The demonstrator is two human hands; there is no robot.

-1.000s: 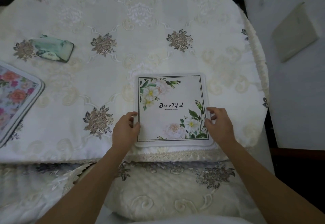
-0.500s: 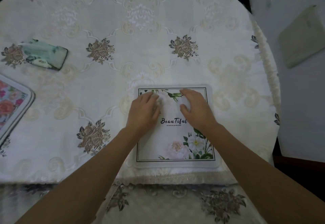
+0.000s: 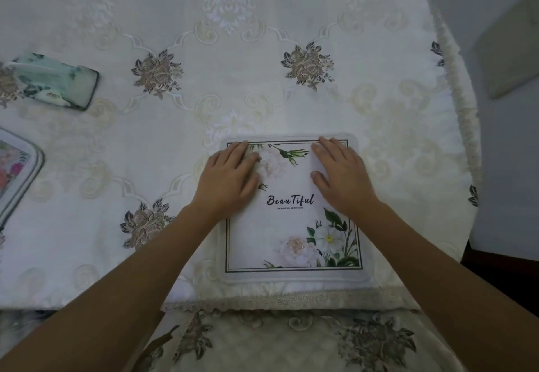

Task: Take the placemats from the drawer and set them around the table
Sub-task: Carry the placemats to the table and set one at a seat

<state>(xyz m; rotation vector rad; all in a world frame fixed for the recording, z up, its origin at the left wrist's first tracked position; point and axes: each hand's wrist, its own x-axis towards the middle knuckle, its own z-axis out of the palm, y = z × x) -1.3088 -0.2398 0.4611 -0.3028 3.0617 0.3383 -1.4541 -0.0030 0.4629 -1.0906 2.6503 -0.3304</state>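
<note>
White square-ish placemat with a black double-line border, printed flowers and "Beautiful" lettering lies flat on the table, which is covered in a cream embroidered cloth. It sits at the near edge, right in front of me, its near side just inside the cloth's lace trim. Lettering reads upright from my side, so its top points away from me. Sides run parallel to the table edge. It looks roughly square, so I can't name a long axis.

My left hand is spread flat, palm down, on the mat's far-left corner, fingers together and pointing away from me. My right hand is likewise flat and open on the far-right part, thumb splayed inward. Neither hand grips anything; both just press on the mat surface. The mat's near half is uncovered.

Left of the mat, well apart, a green-and-white patterned phone-like slab lies on the cloth. Farther left, at the frame edge, is the corner of a second placemat with pink and red flowers.
</note>
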